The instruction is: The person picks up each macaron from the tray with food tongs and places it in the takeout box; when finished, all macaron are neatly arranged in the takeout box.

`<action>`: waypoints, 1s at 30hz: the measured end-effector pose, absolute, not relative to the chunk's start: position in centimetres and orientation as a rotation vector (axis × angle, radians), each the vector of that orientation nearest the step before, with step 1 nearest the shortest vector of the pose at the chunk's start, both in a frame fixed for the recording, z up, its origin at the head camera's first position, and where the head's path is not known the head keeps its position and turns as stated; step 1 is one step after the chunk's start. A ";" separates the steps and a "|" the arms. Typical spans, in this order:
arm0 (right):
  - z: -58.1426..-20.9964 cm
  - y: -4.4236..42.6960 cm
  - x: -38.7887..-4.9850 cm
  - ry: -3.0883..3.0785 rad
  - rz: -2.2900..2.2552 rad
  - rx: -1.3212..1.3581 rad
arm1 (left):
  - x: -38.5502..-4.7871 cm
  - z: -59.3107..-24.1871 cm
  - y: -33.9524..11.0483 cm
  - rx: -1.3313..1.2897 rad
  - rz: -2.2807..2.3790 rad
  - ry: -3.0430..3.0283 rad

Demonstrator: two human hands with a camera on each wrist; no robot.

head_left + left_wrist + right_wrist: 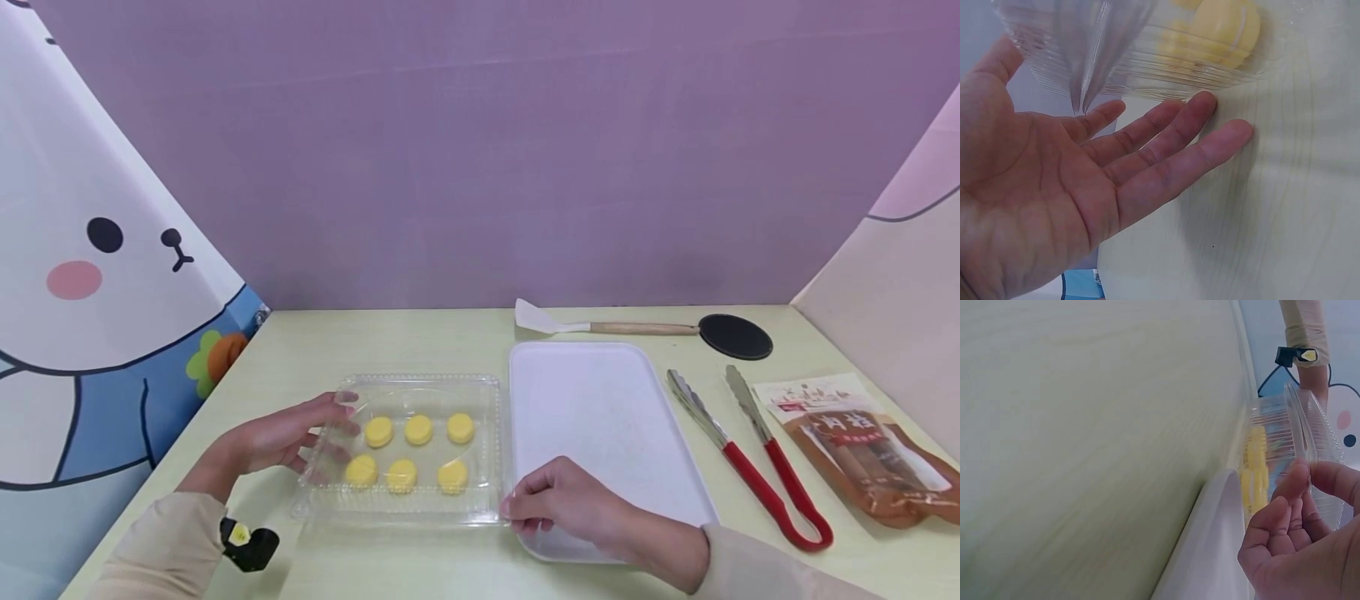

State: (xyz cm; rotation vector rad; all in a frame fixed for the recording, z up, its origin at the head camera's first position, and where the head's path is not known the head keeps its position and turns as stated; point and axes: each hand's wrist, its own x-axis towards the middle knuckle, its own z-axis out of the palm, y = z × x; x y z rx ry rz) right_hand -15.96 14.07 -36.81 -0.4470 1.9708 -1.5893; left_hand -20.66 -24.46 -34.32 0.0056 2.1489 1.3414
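A clear plastic clamshell box [427, 512] with its lid over it lies left of the white tray. Inside are several round yellow macarons [418, 430] in two rows. My right hand [566, 508] pinches the box's near right corner between thumb and curled index finger; the right wrist view shows the rim [1300, 428] between them. At the box's left side is my left hand [288, 433], its fingers [1166, 169] extended and spread along the ribbed wall. In the head view some of those fingertips show through the clear plastic. Whether they bear on it, I cannot tell.
The white tray [600, 417] lies under my right forearm. To its right are red-handled tongs [787, 492] and a brown food packet [862, 450]. Behind it lies a white spatula [536, 318] with a wooden handle, and a black round disc [735, 336] at the handle's end.
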 end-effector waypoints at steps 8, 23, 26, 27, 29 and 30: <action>-36.8 14.1 -15.9 1.975 -1.594 -0.446 | -20.8 -34.3 -24.4 0.015 1.348 2.139; -36.6 14.2 -17.9 2.065 -1.526 -0.416 | -22.2 -34.2 -24.2 0.026 1.248 2.232; -36.6 14.1 -18.3 2.082 -1.513 -0.405 | -22.4 -34.2 -24.1 0.028 1.226 2.262; -36.6 14.1 -18.4 2.082 -1.511 -0.401 | -22.4 -34.2 -24.1 0.025 1.215 2.280; -36.6 14.1 -18.6 2.083 -1.510 -0.396 | -22.5 -34.2 -24.0 0.017 1.190 2.323; -36.6 14.1 -18.6 2.082 -1.509 -0.396 | -22.5 -34.3 -23.9 0.012 1.173 2.348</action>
